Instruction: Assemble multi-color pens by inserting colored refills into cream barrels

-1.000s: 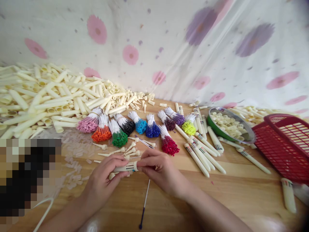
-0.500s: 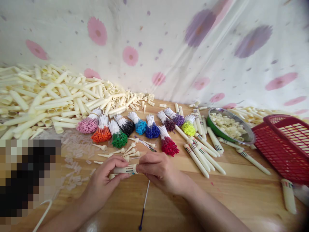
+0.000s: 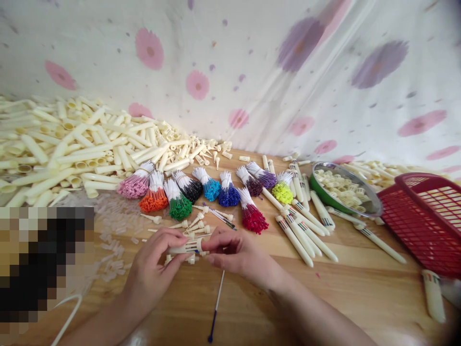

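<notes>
My left hand [image 3: 154, 262] is closed around a cream multicolour pen [image 3: 185, 247], which lies nearly level with its slotted end to the right. At that end, my right hand [image 3: 237, 257] has its fingertips on the pen's pale tip; the exact contact is partly hidden. Below the hands lies one refill with a dark blue end [image 3: 214, 319]. Cream pointed pieces [image 3: 196, 223] are scattered just beyond the pen. Bundles of refills stand farther back, among them a red bundle [image 3: 252, 214], a green bundle [image 3: 179, 204] and a blue bundle [image 3: 226, 192].
Cream tubes [image 3: 90, 144] are heaped at the back left, with small clear sleeves [image 3: 113, 245] nearer. Several slotted pens [image 3: 298, 235] lie to the right. Beyond them stand a green-sided bowl [image 3: 319, 190] of small cream parts and a red basket [image 3: 406, 226]. A patterned sheet [image 3: 216, 43] hangs behind.
My right fingers have loosened and spread somewhat at the pen's end, showing more of its pale tip. The pen has shifted slightly left in my left hand. The view has moved slightly.
</notes>
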Motion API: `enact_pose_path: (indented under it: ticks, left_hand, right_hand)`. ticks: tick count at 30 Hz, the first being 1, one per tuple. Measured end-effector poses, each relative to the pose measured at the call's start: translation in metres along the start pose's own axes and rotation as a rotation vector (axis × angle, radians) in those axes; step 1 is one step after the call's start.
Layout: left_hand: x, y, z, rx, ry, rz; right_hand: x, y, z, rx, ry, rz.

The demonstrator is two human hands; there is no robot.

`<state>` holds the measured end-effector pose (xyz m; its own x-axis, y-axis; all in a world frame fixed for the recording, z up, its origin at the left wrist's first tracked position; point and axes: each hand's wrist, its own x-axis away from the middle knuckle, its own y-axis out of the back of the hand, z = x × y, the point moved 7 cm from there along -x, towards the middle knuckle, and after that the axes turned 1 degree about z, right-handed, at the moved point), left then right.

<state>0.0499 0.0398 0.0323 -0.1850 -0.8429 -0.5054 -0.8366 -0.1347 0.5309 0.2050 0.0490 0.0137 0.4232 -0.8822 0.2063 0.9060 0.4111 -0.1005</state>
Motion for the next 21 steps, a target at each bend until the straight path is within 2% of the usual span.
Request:
enact_pose_path:
  ticks: [5, 7, 10, 14, 15, 17, 19, 21]
  left_hand:
    - [0.002, -0.006, 0.007, 0.019, 0.039, 0.046]
    - [0.003, -0.007, 0.013, 0.031, 0.064, 0.054]
    - [0.003, -0.005, 0.017, 0.026, 0.076, 0.049]
    - [0.003, -0.003, 0.019, 0.012, 0.087, 0.03]
    - [0.003, -0.003, 0.019, 0.007, 0.095, 0.031]
    - [0.004, -0.004, 0.019, -0.002, 0.103, 0.04]
    - [0.005, -0.005, 0.019, -0.002, 0.094, 0.049]
    - [0.006, -0.006, 0.019, 0.005, 0.079, 0.052]
  right_hand:
    - [0.0, 0.003, 0.009, 0.2, 0.112, 0.002]
    - [-0.001, 0.012, 0.014, 0.299, 0.139, -0.028]
    - [0.001, 0.048, 0.028, 0.578, 0.18, -0.244]
    - [0.013, 0.108, 0.048, 0.931, 0.12, -0.582]
    - [0.016, 0.118, 0.048, 0.995, 0.077, -0.6]
    - [0.018, 0.128, 0.042, 1.102, -0.024, -0.547]
    - [0.019, 0.126, 0.03, 1.2, -0.113, -0.46]
    - [0.019, 0.118, 0.023, 1.304, -0.147, -0.43]
